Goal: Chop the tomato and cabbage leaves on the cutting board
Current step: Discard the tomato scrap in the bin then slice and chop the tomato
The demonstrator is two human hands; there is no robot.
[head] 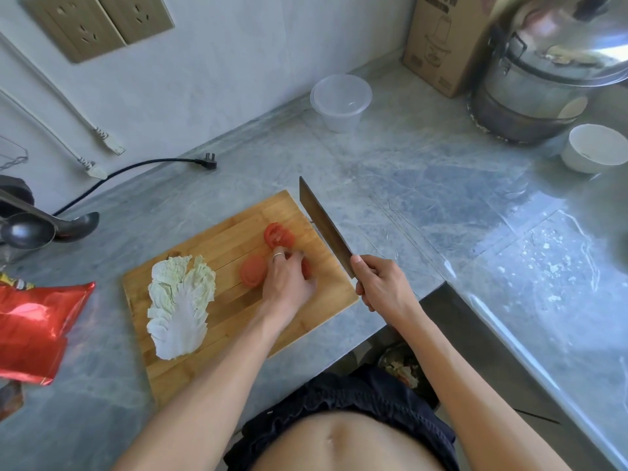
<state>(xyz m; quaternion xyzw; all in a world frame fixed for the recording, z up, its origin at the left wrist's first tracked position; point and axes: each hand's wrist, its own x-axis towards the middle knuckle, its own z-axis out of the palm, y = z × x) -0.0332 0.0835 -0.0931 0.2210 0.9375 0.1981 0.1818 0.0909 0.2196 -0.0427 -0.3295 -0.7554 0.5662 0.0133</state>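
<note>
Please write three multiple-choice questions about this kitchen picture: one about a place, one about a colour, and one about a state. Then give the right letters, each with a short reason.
1. Where does the cabbage leaf lie?
A. in the clear plastic container
B. on the left part of the cutting board
C. in the white bowl

2. What colour is the snack bag at the left edge?
A. red
B. green
C. blue

3. What is the state of the knife?
A. lying flat on the counter
B. stuck into the cabbage
C. held in the right hand, blade off the tomato

Answers:
1 B: the leaf rests on the cutting board, left of the tomato pieces.
2 A: its foil is shiny red.
3 C: the right hand grips the handle, the blade is raised beside the board, and the left hand is on the tomato.
</note>
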